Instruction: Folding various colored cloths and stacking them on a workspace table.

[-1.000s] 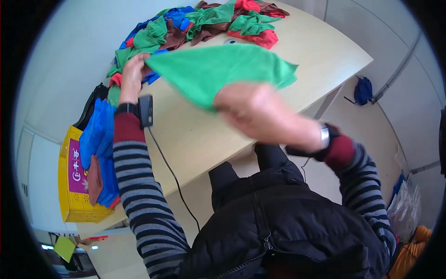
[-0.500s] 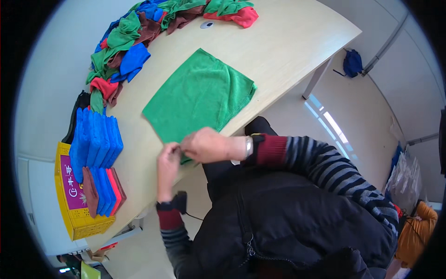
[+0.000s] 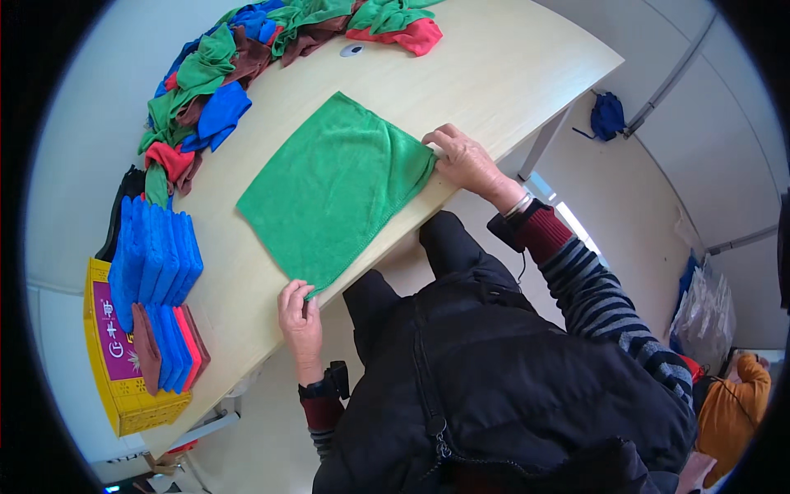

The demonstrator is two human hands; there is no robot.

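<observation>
A green cloth (image 3: pixel 329 177) lies spread on the pale table, a little creased towards its right side. My left hand (image 3: pixel 300 325) pinches its near corner at the table's front edge. At the right corner, my right hand (image 3: pixel 465 160) has its thumb and fingers closed on the cloth, with the wrist over the table edge. Between the two hands the near edge of the cloth runs almost straight along the table's front.
Crumpled green, blue, red and brown cloths (image 3: pixel 202 66) form a long heap at the back left. Folded blue cloths (image 3: pixel 156 251) stand in a row beside a yellow box (image 3: pixel 152 407). Smaller folded cloths (image 3: pixel 171 350) stand before it. A round table insert (image 3: pixel 351 51) sits farther back.
My right hand has moved from beside the left hand to the cloth's right corner and grips it there. The left hand stays at the near corner, slightly lower.
</observation>
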